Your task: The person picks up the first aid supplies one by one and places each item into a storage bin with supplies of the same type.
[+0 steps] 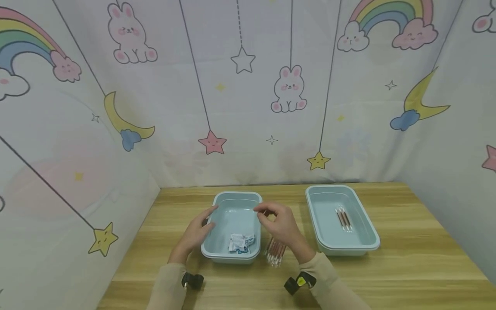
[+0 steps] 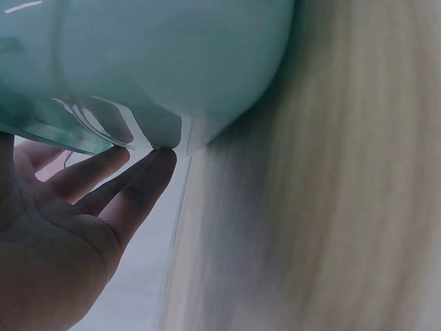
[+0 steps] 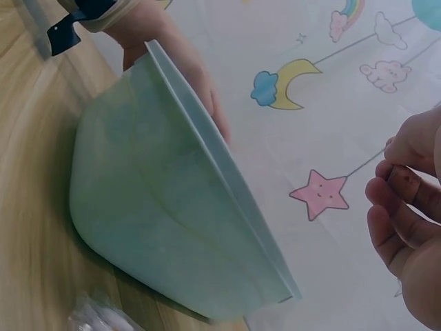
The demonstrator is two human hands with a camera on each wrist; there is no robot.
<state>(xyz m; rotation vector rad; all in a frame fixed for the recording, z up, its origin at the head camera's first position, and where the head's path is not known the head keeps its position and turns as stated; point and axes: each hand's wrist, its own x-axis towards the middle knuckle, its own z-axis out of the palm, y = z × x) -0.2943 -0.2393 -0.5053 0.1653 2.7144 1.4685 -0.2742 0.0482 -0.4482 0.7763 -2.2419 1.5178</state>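
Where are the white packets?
Head view: packets lie inside the left tub, at its near end, just left of the brown stick bundle on the table.

In the head view the print on the packets point(image 1: 240, 243) is too small to read, the right hand point(image 1: 280, 220) hides part of the brown sticks point(image 1: 275, 253), and whether it pinches anything is unclear. In the right wrist view the tray point(image 3: 162, 200) partly hides the left hand point(image 3: 183, 56), and the picture's edges cut off the right hand and a clear wrapper point(image 3: 100, 317); the left wrist view blurs the worktop point(image 2: 351, 172).
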